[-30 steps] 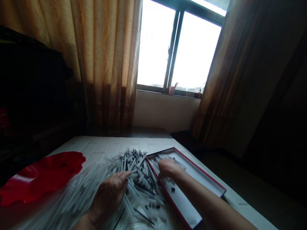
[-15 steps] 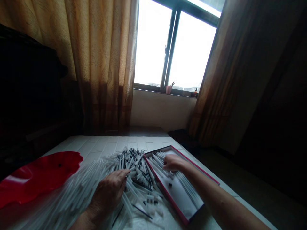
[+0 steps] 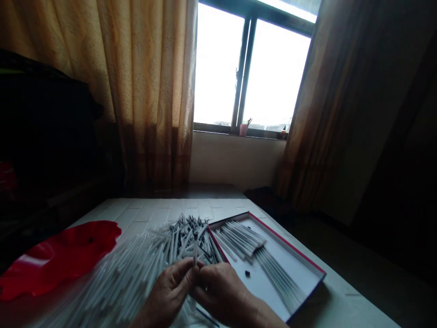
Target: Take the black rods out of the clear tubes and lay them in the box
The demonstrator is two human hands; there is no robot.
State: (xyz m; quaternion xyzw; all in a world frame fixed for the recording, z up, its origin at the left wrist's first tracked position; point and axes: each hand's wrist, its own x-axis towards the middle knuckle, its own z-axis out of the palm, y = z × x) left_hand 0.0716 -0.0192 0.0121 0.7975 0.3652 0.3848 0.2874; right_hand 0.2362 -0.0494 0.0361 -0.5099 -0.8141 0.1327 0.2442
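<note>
Both of my hands meet low in the middle of the view. My left hand [image 3: 169,291] and my right hand [image 3: 221,287] pinch a thin white tube [image 3: 195,249] that stands upright, its top end dark. Behind and left of them spreads a large heap of thin white tubes [image 3: 136,269], many with black ends. To the right lies a white box lid with a red rim [image 3: 290,269]. Inside it rest aligned rows of tubes [image 3: 239,239] and a small black piece [image 3: 247,273]. My right hand is just outside the lid's near corner.
A wavy red plastic plate [image 3: 58,257] lies at the left of the white tiled table [image 3: 153,209]. Behind the table stand a wall, a bright window with a pink cup [image 3: 243,130] on its sill, and brown curtains.
My right hand has left the lid and moved left to meet my left hand. The two now hold one tube upright, and the rows in the lid show fully.
</note>
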